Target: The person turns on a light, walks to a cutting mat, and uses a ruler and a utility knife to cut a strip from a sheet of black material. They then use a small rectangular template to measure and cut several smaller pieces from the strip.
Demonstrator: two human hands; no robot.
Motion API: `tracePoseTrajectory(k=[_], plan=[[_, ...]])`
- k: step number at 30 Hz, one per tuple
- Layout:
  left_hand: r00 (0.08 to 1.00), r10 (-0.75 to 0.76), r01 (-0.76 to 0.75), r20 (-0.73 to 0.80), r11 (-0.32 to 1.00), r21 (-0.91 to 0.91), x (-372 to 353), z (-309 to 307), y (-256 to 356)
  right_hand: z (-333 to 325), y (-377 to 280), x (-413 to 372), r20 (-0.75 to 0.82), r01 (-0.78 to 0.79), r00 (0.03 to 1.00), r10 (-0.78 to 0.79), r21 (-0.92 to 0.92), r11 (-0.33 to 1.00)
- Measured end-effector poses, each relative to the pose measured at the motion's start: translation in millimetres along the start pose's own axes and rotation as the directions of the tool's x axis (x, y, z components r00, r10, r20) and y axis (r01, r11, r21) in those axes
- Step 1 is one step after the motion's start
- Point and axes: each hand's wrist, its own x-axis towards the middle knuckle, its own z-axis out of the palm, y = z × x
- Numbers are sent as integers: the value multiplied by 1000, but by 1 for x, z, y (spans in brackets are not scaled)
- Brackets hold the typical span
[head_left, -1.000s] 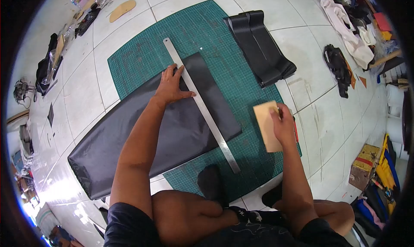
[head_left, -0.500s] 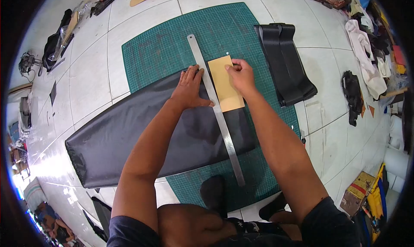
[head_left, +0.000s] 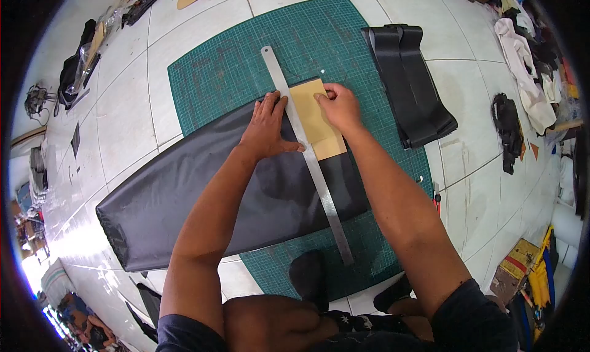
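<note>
A long black sheet of smooth material point(head_left: 203, 186) lies folded or layered across the green cutting mat point(head_left: 227, 66). A steel ruler point(head_left: 325, 195) crosses it near its right end. My left hand point(head_left: 264, 126) lies spread on the black material, fingertips and thumb at the ruler's left edge. Right of the ruler is a tan rectangular card point(head_left: 309, 109), its left edge against the ruler; a slightly offset tan part shows at its lower end. My right hand point(head_left: 342, 110) pinches the card's upper right edge, thumb on top, other fingers partly hidden.
A folded black strip of material point(head_left: 409, 87) lies over the mat's right edge. A red and black cutter point(head_left: 437, 201) is on the tiled floor point(head_left: 461, 161) beside the mat. My foot point(head_left: 308, 278) rests on the mat's near edge. Fabric and boxes line the right side.
The tan card has shifted left, up to the ruler, with my right hand still on it. A lower tan part now shows offset. My left hand stays at the ruler; the view has shifted slightly.
</note>
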Motion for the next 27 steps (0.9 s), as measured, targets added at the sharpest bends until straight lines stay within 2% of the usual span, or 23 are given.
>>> tracePoseTrajectory(k=[7, 10, 13, 15, 20, 27], plan=[[1000, -1, 1, -5, 999, -38, 0, -4, 1, 30, 40, 31, -25, 118, 992, -120, -51, 992], [1000, 2, -3, -18, 999, -46, 0, -4, 2, 71, 99, 65, -65, 245, 965, -255, -131, 961], [1000, 3, -4, -18, 999, -49, 0, -6, 3, 130, 187, 112, -118, 375, 906, -407, -224, 899], [1000, 3, -3, -9, 999, -39, 0, -6, 2, 131, 187, 111, -114, 379, 907, -405, -195, 905], [1000, 5, -4, 17, 1000, -21, 1, -5, 0, 27, 46, 33, 33, 107, 994, -107, -14, 994], [999, -19, 18, 35, 999, 47, 2, -4, 3, -9, -3, 6, 155, -44, 987, 33, 67, 997]])
